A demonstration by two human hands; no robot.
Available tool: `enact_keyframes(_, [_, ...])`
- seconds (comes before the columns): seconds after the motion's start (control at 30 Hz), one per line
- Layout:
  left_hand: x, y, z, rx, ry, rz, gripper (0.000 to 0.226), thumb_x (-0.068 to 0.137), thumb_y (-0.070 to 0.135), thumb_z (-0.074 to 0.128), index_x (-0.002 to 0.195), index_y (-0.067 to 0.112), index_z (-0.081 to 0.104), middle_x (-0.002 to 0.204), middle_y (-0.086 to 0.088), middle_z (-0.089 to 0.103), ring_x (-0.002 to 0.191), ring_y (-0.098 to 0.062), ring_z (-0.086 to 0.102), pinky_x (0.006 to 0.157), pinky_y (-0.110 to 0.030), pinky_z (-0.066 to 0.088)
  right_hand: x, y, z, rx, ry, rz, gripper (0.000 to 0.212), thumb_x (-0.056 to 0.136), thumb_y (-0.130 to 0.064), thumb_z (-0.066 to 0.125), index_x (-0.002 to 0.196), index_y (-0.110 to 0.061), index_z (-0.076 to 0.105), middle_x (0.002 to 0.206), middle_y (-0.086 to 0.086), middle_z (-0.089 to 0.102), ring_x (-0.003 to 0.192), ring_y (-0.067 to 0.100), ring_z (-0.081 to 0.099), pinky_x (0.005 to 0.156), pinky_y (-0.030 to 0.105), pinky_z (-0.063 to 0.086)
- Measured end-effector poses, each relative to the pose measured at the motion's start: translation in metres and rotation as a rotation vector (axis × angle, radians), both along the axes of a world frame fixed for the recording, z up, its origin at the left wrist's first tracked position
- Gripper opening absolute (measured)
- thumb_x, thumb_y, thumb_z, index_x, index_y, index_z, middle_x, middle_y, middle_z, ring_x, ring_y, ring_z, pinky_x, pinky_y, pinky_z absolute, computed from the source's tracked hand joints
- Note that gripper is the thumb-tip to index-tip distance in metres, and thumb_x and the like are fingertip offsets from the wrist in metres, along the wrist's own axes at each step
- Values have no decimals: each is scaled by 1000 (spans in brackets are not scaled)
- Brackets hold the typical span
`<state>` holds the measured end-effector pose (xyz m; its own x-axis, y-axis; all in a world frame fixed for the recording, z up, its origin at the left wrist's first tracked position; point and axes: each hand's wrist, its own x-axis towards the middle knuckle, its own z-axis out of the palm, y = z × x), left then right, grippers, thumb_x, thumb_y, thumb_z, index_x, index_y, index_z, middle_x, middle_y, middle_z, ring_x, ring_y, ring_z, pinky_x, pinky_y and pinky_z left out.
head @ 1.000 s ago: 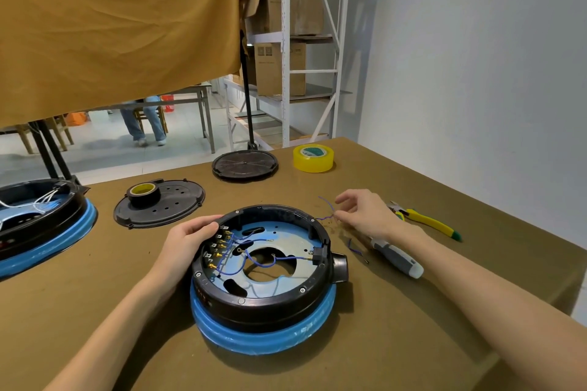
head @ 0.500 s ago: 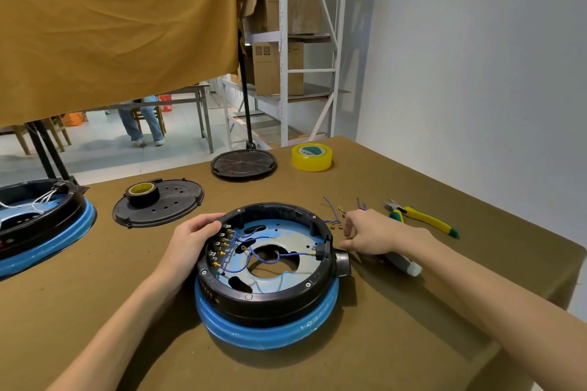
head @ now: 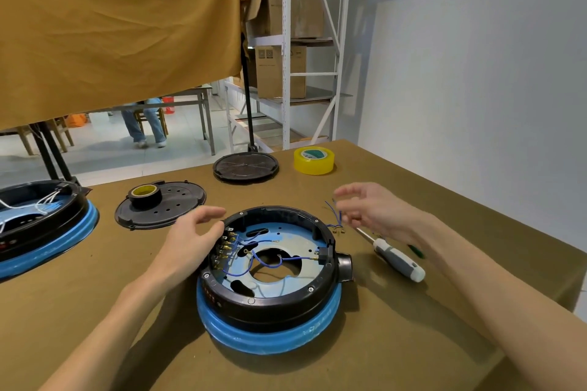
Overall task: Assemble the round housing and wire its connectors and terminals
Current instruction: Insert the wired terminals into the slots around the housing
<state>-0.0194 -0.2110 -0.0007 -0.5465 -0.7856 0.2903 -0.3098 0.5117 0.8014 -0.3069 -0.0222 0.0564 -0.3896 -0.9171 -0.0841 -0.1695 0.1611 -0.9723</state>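
Brown-covered bench [head: 413, 343] against a white wall, shelving with cartons behind, mustard cloth hung on the left. Round housing [head: 270, 267] sits in front of us at bench centre, open side up on its blue ring, so the terminal row and blue wiring inside are reachable from above.

Our left hand [head: 187, 244] rests on the housing's left rim beside the terminals, fingers loosely curved over the edge, thumb raised; we read that as bracing the unit so it doesn't turn. Not gripping any wire that we can see.

Our right hand [head: 371, 209] hovers over the loose blue wires [head: 336, 219] lying just right of the housing. It's motion-blurred: fingers look partly spread, but we cannot tell whether they're pinching a wire end.

Screwdriver [head: 394, 255] lies near the right hand, handle toward us, handy for the terminal screws. A green-tipped tool is mostly hidden behind our forearm.

Parked at the back, out of the work zone: black perforated cover [head: 178, 209] with a small tape roll [head: 144, 195] on it, a second black disc [head: 246, 167], yellow tape roll [head: 313, 160]. A second housing [head: 41, 225] sits at far left, well apart.

Judgement: wiring partly done, cover not yet fitted, next lead being picked.
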Motion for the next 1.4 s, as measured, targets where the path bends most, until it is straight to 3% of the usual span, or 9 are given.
enact_keyframes(0.07, [-1,8,15,-135,54,35,23,98,24,66,119,34,69,113,23,69,111,5,60,98,-29,46,9,-3,10,-176,-360,25,34,99,1,59,131,-5,54,82,6,65,68,13,64,69,27,56])
enact_keyframes(0.17, [-11,35,38,-206,162,-114,22,95,24,70,114,36,71,101,23,74,100,3,67,86,-17,49,31,-11,16,-277,-608,128,30,99,2,56,127,-6,56,85,8,63,70,16,62,66,27,56])
enact_keyframes(0.3, [-23,74,48,-346,212,-336,35,90,14,79,119,31,71,98,15,76,96,-15,70,87,-14,51,58,-22,13,-317,-673,240,22,97,3,55,114,-6,66,88,9,61,69,15,60,71,29,56])
enact_keyframes(0.47, [-24,84,54,-419,375,-300,17,89,25,75,106,21,80,95,16,77,88,-13,73,80,-19,55,73,-24,8,-284,-737,278,25,88,2,60,105,0,78,89,14,61,69,17,60,72,29,56])
enact_keyframes(0.57, [-24,82,55,-362,402,-295,17,91,15,75,107,19,80,98,13,78,93,-16,73,82,-23,57,79,-21,3,-216,-559,312,27,98,1,54,121,7,67,85,12,60,70,16,57,70,27,51])
enact_keyframes(0.8, [-26,81,57,-291,356,-315,15,91,14,76,103,23,79,96,8,70,89,-22,66,78,-22,53,84,-10,-4,-261,-60,399,23,102,-24,61,112,-10,77,73,5,42,64,15,33,62,27,32])
enact_keyframes(1.07, [-21,77,59,-120,357,-396,20,86,12,82,104,20,79,96,3,74,79,-17,65,78,-23,56,91,-9,-10,-461,158,354,17,100,-20,58,94,-14,73,77,6,55,65,20,50,65,30,45])
enact_keyframes(1.23, [-21,74,58,-104,366,-411,18,83,8,84,99,14,81,92,2,72,77,-16,65,77,-22,55,91,-10,-13,-539,211,311,14,96,-19,62,101,-18,75,84,-3,60,67,17,55,66,38,48])
enact_keyframes(1.4, [-21,72,57,-130,371,-413,14,82,9,85,95,12,82,90,-3,71,78,-22,67,77,-28,58,87,-10,-16,-529,249,291,22,97,-19,63,113,-14,77,100,10,64,73,20,58,70,31,52])
